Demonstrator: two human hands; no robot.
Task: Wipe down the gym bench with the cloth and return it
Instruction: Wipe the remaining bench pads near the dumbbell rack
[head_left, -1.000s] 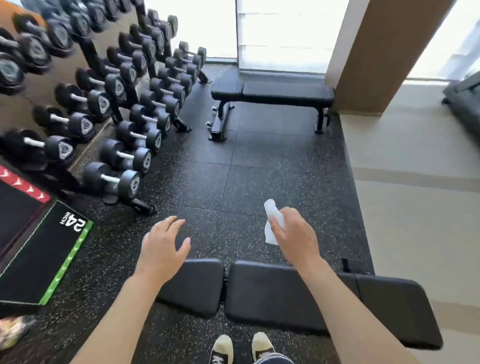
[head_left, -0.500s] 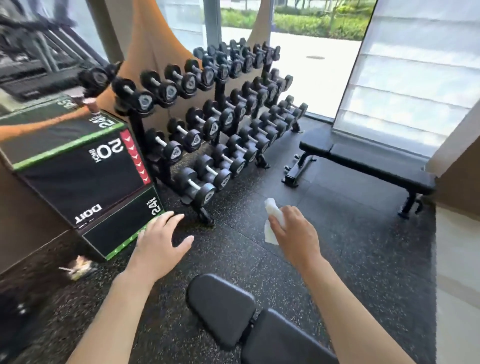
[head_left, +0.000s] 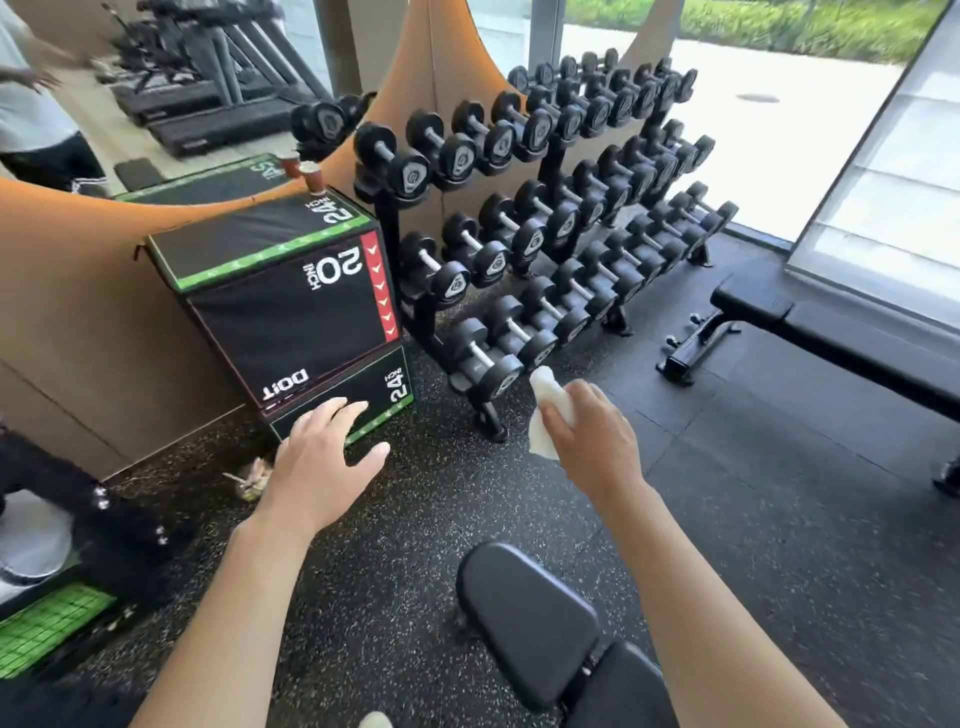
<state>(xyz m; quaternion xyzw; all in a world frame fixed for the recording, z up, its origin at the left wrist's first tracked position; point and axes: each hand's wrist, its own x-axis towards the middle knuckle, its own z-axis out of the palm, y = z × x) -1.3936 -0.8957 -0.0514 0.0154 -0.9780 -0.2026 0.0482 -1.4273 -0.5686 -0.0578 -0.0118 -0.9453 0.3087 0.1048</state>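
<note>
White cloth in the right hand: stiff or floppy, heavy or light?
Probably floppy: the white cloth bunches and folds where the right hand grips it, with a loose corner drooping below. Likely light, since curled fingers alone hold it aloft.

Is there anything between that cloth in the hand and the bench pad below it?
Nothing visible. The right hand holds the white cloth above open floor, and the bench pad lies uncovered just below.

Open speckled floor (head_left: 467, 519) ahead of the hands, between dumbbell rack (head_left: 545, 234), plyo box (head_left: 291, 306) and near bench (head_left: 524, 618)
</note>
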